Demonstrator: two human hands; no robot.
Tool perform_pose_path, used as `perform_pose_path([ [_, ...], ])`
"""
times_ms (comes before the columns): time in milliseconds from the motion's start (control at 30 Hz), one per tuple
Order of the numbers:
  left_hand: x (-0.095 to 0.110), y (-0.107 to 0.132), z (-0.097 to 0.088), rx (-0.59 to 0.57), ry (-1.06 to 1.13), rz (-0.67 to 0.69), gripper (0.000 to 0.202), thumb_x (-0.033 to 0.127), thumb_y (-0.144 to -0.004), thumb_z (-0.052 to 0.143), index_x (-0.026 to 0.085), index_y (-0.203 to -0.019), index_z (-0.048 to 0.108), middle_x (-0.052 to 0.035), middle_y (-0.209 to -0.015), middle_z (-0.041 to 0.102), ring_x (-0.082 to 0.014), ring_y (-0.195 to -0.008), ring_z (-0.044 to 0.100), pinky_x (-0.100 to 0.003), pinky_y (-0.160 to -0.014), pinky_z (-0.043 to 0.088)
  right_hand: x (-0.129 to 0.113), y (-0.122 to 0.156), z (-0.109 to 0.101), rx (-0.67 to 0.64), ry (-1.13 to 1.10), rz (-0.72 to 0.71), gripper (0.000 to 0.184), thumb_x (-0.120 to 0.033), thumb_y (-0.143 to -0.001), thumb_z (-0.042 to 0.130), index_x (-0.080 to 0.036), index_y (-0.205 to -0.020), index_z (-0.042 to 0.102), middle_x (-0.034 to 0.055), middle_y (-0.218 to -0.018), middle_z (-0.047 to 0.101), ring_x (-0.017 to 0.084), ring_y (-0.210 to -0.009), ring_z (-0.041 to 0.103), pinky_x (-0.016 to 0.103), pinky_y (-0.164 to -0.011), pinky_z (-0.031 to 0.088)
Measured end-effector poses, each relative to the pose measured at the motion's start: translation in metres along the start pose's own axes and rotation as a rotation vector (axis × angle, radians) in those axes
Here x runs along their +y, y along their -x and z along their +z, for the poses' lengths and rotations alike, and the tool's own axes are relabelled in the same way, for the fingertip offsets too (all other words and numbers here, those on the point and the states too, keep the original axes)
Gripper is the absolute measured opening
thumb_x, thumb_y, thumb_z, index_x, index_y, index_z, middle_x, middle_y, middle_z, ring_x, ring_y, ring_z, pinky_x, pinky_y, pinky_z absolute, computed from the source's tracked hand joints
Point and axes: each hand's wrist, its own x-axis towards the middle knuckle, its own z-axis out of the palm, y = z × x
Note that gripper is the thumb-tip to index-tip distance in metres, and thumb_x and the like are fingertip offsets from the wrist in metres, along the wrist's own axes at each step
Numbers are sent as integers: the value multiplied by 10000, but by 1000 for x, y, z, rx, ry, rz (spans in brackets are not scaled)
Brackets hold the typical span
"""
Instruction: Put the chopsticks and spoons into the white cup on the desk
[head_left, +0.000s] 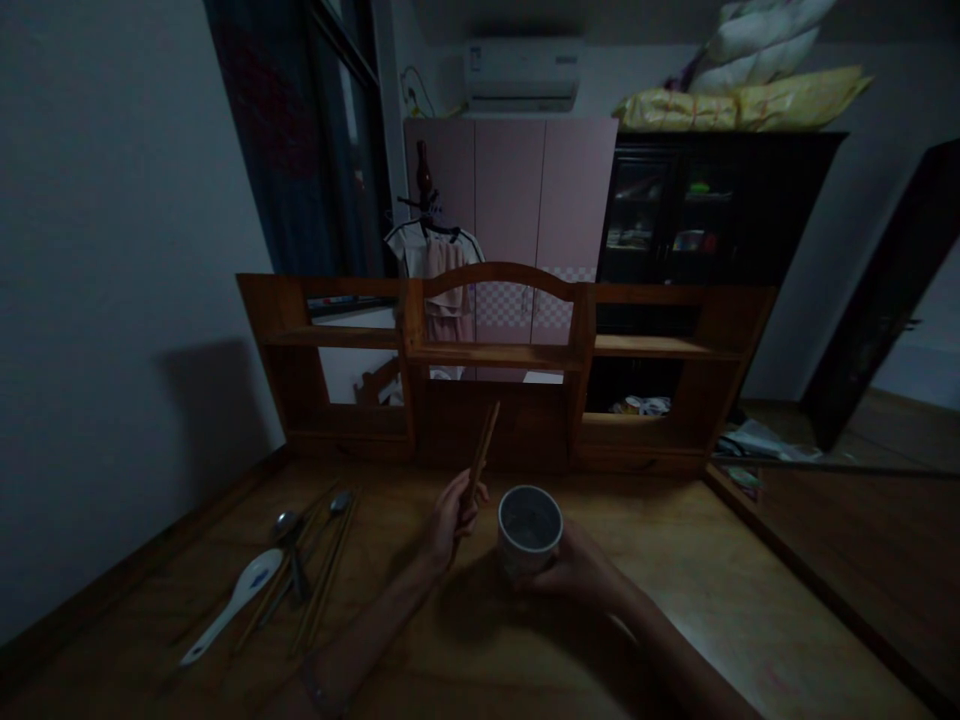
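Observation:
In the middle of the desk, my left hand [454, 515] is closed around brown wooden chopsticks [484, 440], held together and slanting up; how many there are I cannot tell. My right hand [564, 570] grips a pale cup [528, 548] by its right side and lower part. The cup's round mouth faces up toward me, and its grey inside is too dark to make out well. To the left of my left hand lie a white soup spoon [238, 602] with a blue mark, metal spoons [297, 572] and more long chopsticks [327, 575].
A wooden desk [420, 660] stretches under both hands. Along its back edge stands a low wooden shelf unit [495, 355]. A white wall [112, 300] rises at the left. Beyond are a pink wardrobe [510, 190] and a dark cabinet [720, 230].

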Motion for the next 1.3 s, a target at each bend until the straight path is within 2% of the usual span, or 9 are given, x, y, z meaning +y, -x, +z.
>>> perform_pose_path([
  [200,-7,-3,-3,21,26,-8,481,361,-803,606,172,-1241,540,17,-760,502,-38,-486,296,-128,-385,203,0,1,1,-42,-89,68,678,-302,-555,859,-201,-1167,587,71,-1108,641,269,-992,612,405,-858,500],
  [333,-10,-1,-1,112,-116,29,426,408,-803,629,196,-1168,568,34,-728,491,-36,-482,350,-130,-409,244,1,1,3,-61,-95,84,682,-291,-559,857,-202,-1177,581,73,-1129,632,269,-1013,601,415,-881,487],
  [433,-9,3,3,161,-237,89,422,447,-842,591,233,-1204,560,26,-713,521,-60,-515,419,-134,-428,277,3,2,3,-55,-47,84,683,-312,-550,862,-200,-1168,591,81,-1137,629,279,-1021,595,433,-887,479],
  [533,-6,8,8,226,-320,144,448,418,-820,636,232,-1224,583,-40,-927,627,-139,-792,575,-170,-587,426,6,3,4,-33,-34,75,699,-317,-549,861,-203,-1182,588,87,-1137,629,285,-1019,598,442,-881,483],
  [633,-2,10,12,248,-339,196,429,384,-798,667,221,-1192,620,-69,-1111,629,-228,-1045,553,-249,-773,468,8,3,4,-30,-40,48,706,-319,-539,864,-207,-1182,596,85,-1123,635,291,-1005,604,441,-864,494],
  [867,12,18,21,180,-360,163,339,392,-808,637,185,-1071,691,-71,-874,667,-245,-950,582,-253,-705,448,9,4,6,-45,-82,73,696,-305,-575,850,-214,-1209,577,84,-1162,618,283,-1043,591,438,-894,482],
  [1067,8,18,20,206,-422,193,285,395,-836,606,204,-1035,676,-57,-895,657,-225,-894,575,-249,-723,416,9,4,5,-72,-128,68,770,-325,-559,871,-220,-1250,546,84,-1237,576,286,-1125,541,448,-962,435],
  [1200,4,15,18,224,-495,251,233,393,-868,567,215,-983,663,-52,-943,661,-226,-923,577,-260,-804,397,10,3,-1,-108,-207,42,820,-373,-597,853,-212,-1317,496,110,-1298,534,301,-1194,496,456,-1002,400],
  [1300,6,16,20,221,-476,246,253,393,-853,590,217,-1012,676,-61,-979,668,-244,-964,574,-267,-830,395,13,0,-10,8,-197,8,931,-446,-627,827,-237,-1414,378,119,-1356,477,308,-1254,439,470,-1034,366],
])
